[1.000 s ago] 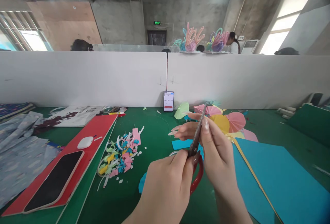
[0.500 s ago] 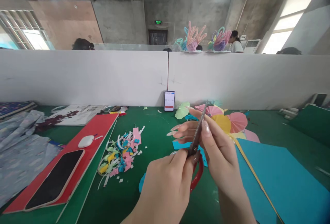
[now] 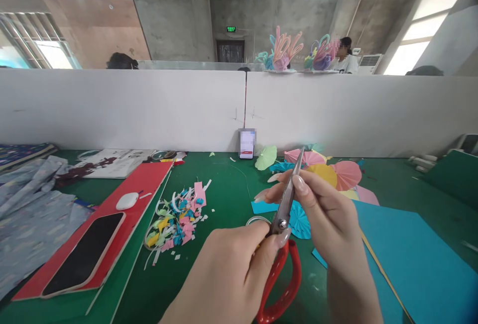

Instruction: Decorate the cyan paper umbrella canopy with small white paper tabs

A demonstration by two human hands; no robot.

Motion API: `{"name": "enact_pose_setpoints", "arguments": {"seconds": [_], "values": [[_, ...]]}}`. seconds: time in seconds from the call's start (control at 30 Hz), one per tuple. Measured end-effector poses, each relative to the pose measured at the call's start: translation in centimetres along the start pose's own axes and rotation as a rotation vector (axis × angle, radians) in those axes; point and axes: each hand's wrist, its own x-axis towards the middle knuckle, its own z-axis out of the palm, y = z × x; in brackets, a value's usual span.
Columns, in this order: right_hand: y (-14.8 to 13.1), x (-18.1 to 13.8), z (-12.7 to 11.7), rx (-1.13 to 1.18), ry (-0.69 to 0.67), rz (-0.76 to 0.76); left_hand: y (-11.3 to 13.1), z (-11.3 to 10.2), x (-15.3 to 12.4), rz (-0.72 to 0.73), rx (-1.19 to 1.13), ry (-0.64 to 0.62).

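Red-handled scissors (image 3: 286,209) point away from me with their blades together. My left hand (image 3: 233,259) is closed around them near the pivot, and the red handle loops hang below it. My right hand (image 3: 332,214) pinches the blades from the right, thumb on the near face and fingers behind. A blue pleated paper rosette (image 3: 299,220) lies on the table just beyond the scissors, partly covered by them. Beside it is a blue paper strip (image 3: 264,207). Part of a roll of tape or ring (image 3: 258,220) shows behind my left hand.
Paper scraps (image 3: 179,219) are heaped left of centre. A black phone (image 3: 85,254) and a white case (image 3: 127,200) lie on a red board (image 3: 149,177). Another phone (image 3: 247,144) leans on the white partition (image 3: 149,110). Pleated paper circles (image 3: 345,174) and blue sheets (image 3: 411,249) lie right.
The scissors have turned, showing their pivot and more of the red loops. My right fingers have drawn in from a spread pose to the blades. The view has shifted slightly.
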Motion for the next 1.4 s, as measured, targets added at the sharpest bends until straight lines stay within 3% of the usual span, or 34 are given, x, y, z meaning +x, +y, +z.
{"name": "enact_pose_setpoints", "arguments": {"seconds": [0.5,0.9,1.17,1.4], "values": [[0.6,-0.2,0.9,-0.059,0.14,-0.074,0.2,-0.1,-0.1,-0.015,0.035,-0.042],[0.4,0.1,-0.3,-0.107,0.009,-0.054,0.4,-0.2,0.0,-0.043,0.008,-0.058],[0.6,-0.2,0.3,-0.062,0.112,-0.043,1.6,0.6,-0.1,-0.054,0.101,0.029],[0.3,-0.2,-0.6,-0.054,-0.05,-0.029,1.4,0.2,0.1,-0.047,-0.005,0.008]]}}
